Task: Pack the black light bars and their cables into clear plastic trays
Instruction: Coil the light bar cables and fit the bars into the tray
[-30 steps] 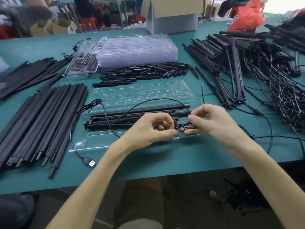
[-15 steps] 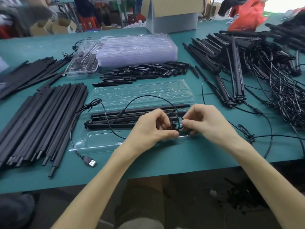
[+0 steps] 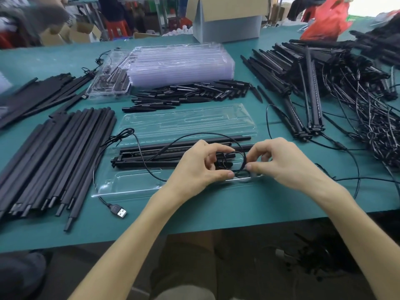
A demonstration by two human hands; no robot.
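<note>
Head view: coiling the cable over the open tray

Tray [image 3: 121, 187] lies open near the near edge of the table [image 3: 238, 204], about midway along it. Light bars [image 3: 151, 158] are already seated in its long channel, so only the wiring is left loose.

Left hand [image 3: 201, 167]: fingers curled, thumb and fingertips pinching the small turns of cable [image 3: 205, 133] so they don't spring apart.

Right hand [image 3: 279, 163]: thumb and forefinger pinched on the same cable just beside the left, other fingers loosely bent. I judge it is feeding the next turn.

I hold both hands right above the tray's right end so the finished coil can drop straight in.

One big loop arcs over the bars, so there is slack yet to wind. USB plug [image 3: 120, 212] trails off the tray's near left corner onto the table and needs gathering too.

Stack of empty trays [image 3: 179, 66] waits toward the far edge, and the wired bars [image 3: 324, 83] are heaped toward the right edge, within reach for the next set.

Risk: the thin cable snags on the bar ends.
</note>
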